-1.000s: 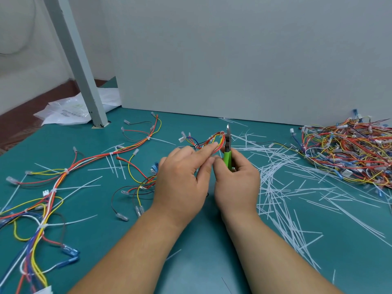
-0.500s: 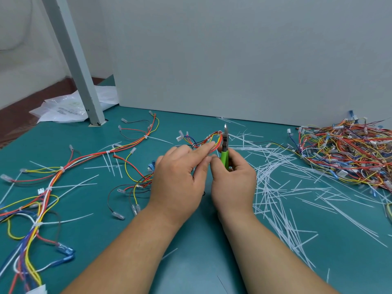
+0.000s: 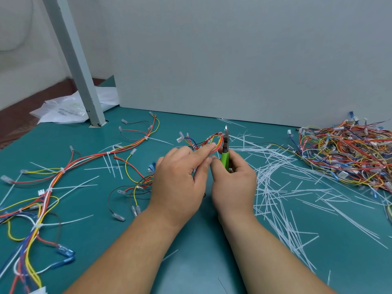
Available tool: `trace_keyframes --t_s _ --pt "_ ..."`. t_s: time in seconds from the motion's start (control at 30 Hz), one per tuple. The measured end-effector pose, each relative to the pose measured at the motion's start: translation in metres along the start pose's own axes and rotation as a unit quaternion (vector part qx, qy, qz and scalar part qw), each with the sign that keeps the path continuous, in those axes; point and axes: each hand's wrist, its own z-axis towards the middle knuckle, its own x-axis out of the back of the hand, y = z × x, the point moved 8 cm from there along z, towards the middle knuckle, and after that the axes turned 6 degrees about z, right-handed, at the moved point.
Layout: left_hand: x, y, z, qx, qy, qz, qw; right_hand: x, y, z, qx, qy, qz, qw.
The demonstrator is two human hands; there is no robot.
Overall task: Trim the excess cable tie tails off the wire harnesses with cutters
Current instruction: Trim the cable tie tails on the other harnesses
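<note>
Little change from half a second ago. Left hand (image 3: 178,179) still pinches the wire harness (image 3: 209,142) between its extended fingers and thumb, holding it just above the counter (image 3: 191,262) at centre. Right hand (image 3: 233,183) stays wrapped round the green handles of the cutters (image 3: 225,159). Blades point up and sit against the right side of the harness loop, as before; cannot tell whether they are parted. Both hands in nearly the same pose and place. Cut tie tails (image 3: 275,187) lie scattered right of the hands, unmoved. Harness pile (image 3: 350,153) far right, and the harnesses with long tails (image 3: 63,172) at left, unchanged.
</note>
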Motion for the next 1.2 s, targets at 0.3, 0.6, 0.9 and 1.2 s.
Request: trace_keyframes --t_s 0.3,0.6,0.9,1.2 --pt "-0.0006 -0.0006 -0.0007 -0.002 0.002 0.003 1.0 -0.0017 -0.0012 0.0003 -0.001 -0.013 0.015 1.0" --pt "-0.0009 0.0 -0.0004 -0.006 0.004 0.006 1.0 -0.0019 -0.0016 -0.0002 0.006 -0.011 0.01 1.0" --pt "-0.0009 0.0005 -0.0005 -0.005 -0.001 0.008 1.0 -0.0014 0.0001 -0.0001 -0.007 -0.007 0.018 1.0" --pt "-0.0007 -0.0002 -0.0008 -0.007 0.004 0.006 1.0 -0.0013 -0.0004 0.0005 -0.007 -0.011 0.013 1.0"
